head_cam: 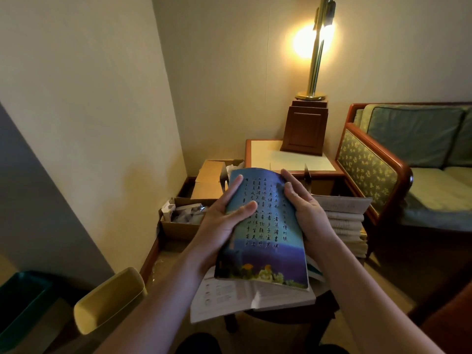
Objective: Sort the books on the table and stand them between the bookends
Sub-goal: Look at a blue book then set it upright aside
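Note:
I hold a blue paperback book (265,241) with black calligraphy on its cover up in front of me. My left hand (224,215) grips its left edge, thumb across the cover. My right hand (304,208) grips its right edge. Under it a white book (229,297) lies on a small dark round table (293,318). A stack of pale books (344,221) stands to the right. Two dark bookends (223,175) (307,175) stick up behind the held book, at the front of a side table (268,152).
A brass lamp (315,60) on a wooden plinth (304,129) stands on the side table. Cardboard boxes (184,223) sit by the wall on the left. A sofa (408,154) fills the right. A yellow bin (109,300) and a green bin (23,302) are at lower left.

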`<state>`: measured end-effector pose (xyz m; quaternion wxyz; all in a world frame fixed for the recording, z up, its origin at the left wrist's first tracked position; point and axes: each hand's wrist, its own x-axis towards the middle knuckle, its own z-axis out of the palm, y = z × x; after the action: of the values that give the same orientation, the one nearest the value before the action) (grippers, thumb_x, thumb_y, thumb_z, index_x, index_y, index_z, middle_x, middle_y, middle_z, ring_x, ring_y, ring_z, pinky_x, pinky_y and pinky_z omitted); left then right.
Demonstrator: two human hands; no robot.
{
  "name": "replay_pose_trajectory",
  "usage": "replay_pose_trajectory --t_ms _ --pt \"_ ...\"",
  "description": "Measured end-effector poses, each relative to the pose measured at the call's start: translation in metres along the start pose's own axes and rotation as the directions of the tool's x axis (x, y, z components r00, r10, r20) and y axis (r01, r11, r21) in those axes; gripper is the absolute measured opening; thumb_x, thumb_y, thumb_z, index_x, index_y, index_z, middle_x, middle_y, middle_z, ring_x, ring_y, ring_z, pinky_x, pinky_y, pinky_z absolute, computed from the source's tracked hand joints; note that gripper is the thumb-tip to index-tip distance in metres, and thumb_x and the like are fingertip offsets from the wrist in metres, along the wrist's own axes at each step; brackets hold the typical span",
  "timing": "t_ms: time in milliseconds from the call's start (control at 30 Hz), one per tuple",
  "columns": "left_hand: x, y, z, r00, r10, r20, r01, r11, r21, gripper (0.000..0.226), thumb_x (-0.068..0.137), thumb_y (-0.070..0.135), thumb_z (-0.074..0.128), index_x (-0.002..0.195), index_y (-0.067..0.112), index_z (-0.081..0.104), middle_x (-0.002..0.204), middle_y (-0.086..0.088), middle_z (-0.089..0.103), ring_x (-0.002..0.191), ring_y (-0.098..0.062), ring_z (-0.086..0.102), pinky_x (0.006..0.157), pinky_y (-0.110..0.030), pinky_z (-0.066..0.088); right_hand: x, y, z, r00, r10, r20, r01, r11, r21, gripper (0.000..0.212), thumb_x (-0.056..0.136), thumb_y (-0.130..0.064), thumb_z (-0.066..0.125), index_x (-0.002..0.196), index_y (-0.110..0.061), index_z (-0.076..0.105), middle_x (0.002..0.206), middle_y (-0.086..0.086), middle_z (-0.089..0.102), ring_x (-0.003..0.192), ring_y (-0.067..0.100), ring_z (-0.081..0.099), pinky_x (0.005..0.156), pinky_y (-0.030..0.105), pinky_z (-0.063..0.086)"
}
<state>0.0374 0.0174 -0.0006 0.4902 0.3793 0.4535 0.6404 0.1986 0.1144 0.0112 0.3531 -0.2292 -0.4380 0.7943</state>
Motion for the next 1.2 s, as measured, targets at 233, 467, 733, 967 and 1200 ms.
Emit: replay_pose_trajectory --t_ms 233,467,733,967,1200 --pt "0.008 0.001 -0.004 0.984 0.106 -0.144 -0.106 0.994 0.008 0.064 0.086 0.017 0.072 0.139 0.045 0.052 0.137 0.002 0.055 0.107 -0.015 0.07 0.073 -0.028 0.06 -0.012 0.015 0.005 0.999 -0.036 0.02 0.038 0.989 -0.145 0.044 0.099 -0.027 0.055 0.139 -0.045 0.052 0.13 0.003 0.058 0.105 0.024 0.071 0.078 0.041 0.062" --pt "0.036 -0.005 -0.011 0.978 0.161 -0.132 -0.152 0.985 0.08 0.066 0.087 0.011 0.071 0.141 0.042 0.049 0.136 0.002 0.057 0.108 -0.01 0.069 0.074 -0.024 0.059 0.013 0.022 -0.005 0.997 -0.076 0.023 0.077 0.995 -0.071 0.043 0.099 -0.025 0.055 0.138 -0.042 0.056 0.123 0.001 0.067 0.107 0.027 0.07 0.077 0.04 0.062" --pt "0.108 -0.023 -0.038 0.993 0.053 -0.109 -0.069 0.987 -0.148 0.06 0.09 0.015 0.064 0.139 0.048 0.051 0.142 0.0 0.054 0.116 -0.026 0.067 0.079 -0.037 0.06 0.098 0.03 -0.015 0.999 -0.025 0.04 0.025 1.0 0.009 0.045 0.096 -0.023 0.057 0.136 -0.042 0.057 0.128 0.005 0.067 0.113 0.033 0.067 0.082 0.045 0.061" --pt "0.135 0.0 -0.069 0.97 0.077 -0.229 -0.029 0.978 0.204 0.062 0.077 0.024 0.076 0.131 0.048 0.058 0.132 0.003 0.053 0.111 -0.02 0.065 0.073 -0.032 0.061 0.138 0.009 -0.021 0.993 -0.083 0.09 0.11 0.926 -0.361 0.057 0.095 -0.016 0.06 0.145 -0.041 0.046 0.128 -0.011 0.063 0.113 0.017 0.067 0.085 0.037 0.059" --pt "0.14 0.077 -0.094 0.998 -0.047 -0.043 0.061 0.888 0.456 0.038 0.073 0.016 0.075 0.11 0.026 0.075 0.114 0.001 0.071 0.099 -0.025 0.068 0.069 -0.03 0.059 0.125 -0.01 -0.014 0.974 -0.02 0.228 0.153 0.797 -0.584 0.054 0.1 -0.016 0.054 0.144 -0.046 0.043 0.123 -0.011 0.059 0.105 0.009 0.068 0.079 0.029 0.059"
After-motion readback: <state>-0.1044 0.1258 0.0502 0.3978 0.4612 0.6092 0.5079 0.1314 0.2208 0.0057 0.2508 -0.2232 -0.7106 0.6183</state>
